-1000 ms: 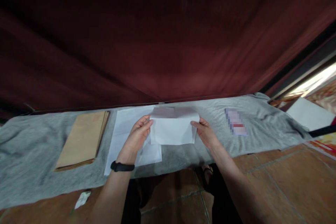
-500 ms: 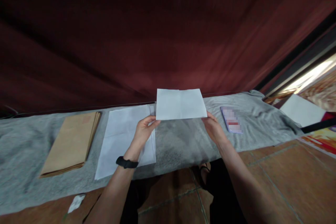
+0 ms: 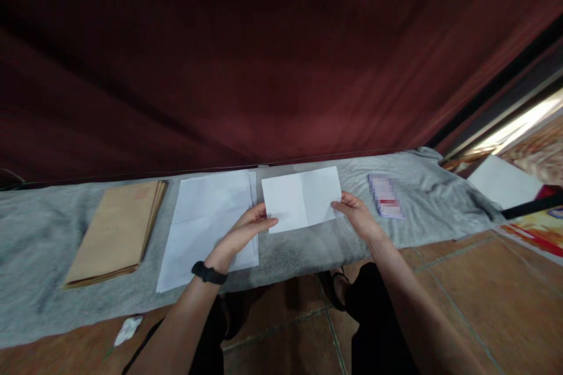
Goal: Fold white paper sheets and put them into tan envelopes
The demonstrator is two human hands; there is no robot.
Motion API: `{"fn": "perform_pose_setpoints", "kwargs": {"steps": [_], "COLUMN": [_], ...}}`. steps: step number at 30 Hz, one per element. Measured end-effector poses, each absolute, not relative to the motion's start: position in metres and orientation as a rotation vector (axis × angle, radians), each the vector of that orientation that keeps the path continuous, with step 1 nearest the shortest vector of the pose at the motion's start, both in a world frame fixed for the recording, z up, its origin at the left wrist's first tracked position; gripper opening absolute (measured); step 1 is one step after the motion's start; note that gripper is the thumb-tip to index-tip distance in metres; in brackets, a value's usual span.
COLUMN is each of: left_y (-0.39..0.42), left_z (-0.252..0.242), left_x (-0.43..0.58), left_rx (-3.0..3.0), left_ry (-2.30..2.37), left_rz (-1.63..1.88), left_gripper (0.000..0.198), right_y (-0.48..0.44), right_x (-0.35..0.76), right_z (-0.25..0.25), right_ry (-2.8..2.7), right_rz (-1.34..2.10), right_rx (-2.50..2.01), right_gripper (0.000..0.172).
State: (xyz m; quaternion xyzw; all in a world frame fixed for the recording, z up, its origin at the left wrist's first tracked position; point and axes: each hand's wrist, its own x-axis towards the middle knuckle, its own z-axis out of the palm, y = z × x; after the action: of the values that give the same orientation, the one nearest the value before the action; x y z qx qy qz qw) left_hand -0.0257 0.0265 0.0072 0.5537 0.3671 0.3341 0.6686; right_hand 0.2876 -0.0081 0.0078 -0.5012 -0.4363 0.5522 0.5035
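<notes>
A folded white sheet of paper with a crease down its middle is held up over the grey cloth. My left hand pinches its left edge, thumb on the near face and fingers behind. At the right edge, my right hand grips it the same way. Left of the held sheet lies a stack of white paper, partly covered by my left hand and forearm. A black wristband is on my left wrist.
Farther left on the cloth is a pile of brown envelopes. To the right lies a purple phone-like item, its face blurred. A dark red curtain hangs behind. A crumpled white scrap is below the cloth's front edge.
The held paper has come down and tilted, its right side now higher and its crease more visible. My thumbs now lie on its near face.
</notes>
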Motion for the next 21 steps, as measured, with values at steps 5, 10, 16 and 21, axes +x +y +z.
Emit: {"fn": "perform_pose_setpoints", "kwargs": {"steps": [5, 10, 16, 21], "left_y": [0.023, 0.015, 0.002, -0.003], "left_z": [0.003, 0.017, 0.046, 0.063], "left_x": [-0.021, -0.019, -0.012, -0.006], "left_rx": [1.341, 1.567, 1.548, 1.363], "left_ry": [1.094, 1.176, 1.147, 1.014], "left_rz": [0.942, 1.212, 1.422, 1.334], "left_gripper": [0.038, 0.032, 0.029, 0.042], "right_y": [-0.007, -0.012, -0.015, -0.007], "right_x": [0.288, 0.287, 0.280, 0.274], "right_z": [0.011, 0.021, 0.049, 0.070], "right_ry": [-1.139, -1.163, -1.049, -0.871], "right_rz": [1.209, 0.992, 0.738, 0.696], "right_rx": [-1.163, -1.158, -1.085, -1.061], "right_gripper": [0.024, 0.021, 0.021, 0.024]}}
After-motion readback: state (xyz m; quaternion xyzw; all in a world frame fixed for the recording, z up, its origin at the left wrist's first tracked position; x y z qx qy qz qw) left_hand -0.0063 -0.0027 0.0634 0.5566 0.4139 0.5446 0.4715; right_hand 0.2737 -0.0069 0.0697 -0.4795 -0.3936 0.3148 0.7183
